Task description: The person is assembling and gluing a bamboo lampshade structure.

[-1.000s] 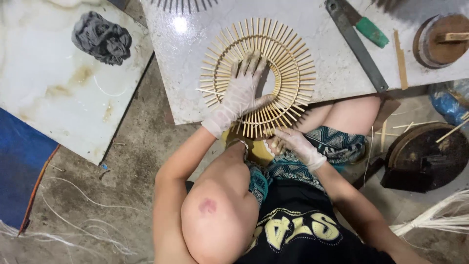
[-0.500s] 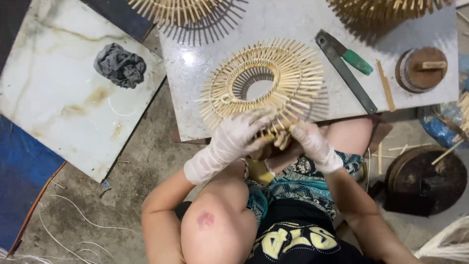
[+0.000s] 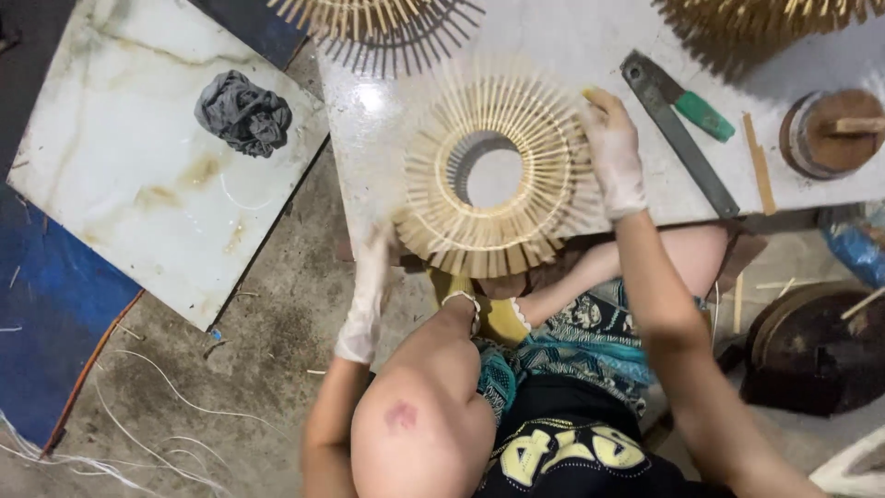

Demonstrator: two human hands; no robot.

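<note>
Head camera looks straight down on a round ring of wooden sticks (image 3: 498, 175), its slats fanning out from an open centre, lying on a pale table (image 3: 572, 41) with its lower edge hanging past the table's near edge. On the ring's right side, the right hand (image 3: 613, 152), in a white glove, presses against the outer tips of the slats with fingers curled onto them; how firmly it grips is hard to judge. At the lower left of the ring, the left hand (image 3: 369, 295), also gloved in white, is blurred by motion, with its fingers reaching up to the ring's rim, so I cannot tell whether it is closed on the slats or only brushing them. Below the ring the person's knee and patterned clothing hide whatever lies under the table edge, and a yellow shape there is mostly covered. To the right of the ring lie a flat metal blade with a green handle (image 3: 678, 115), a thin wooden strip (image 3: 758, 161) and a round brown pot (image 3: 830, 134) with a stick across it. Two more stick rings (image 3: 378, 23) are cut off by the top edge. To the left, a stained marble slab (image 3: 138, 203) carries a crumpled grey rag (image 3: 241, 111). Loose pale strands (image 3: 166, 397) trail across the concrete floor.
</note>
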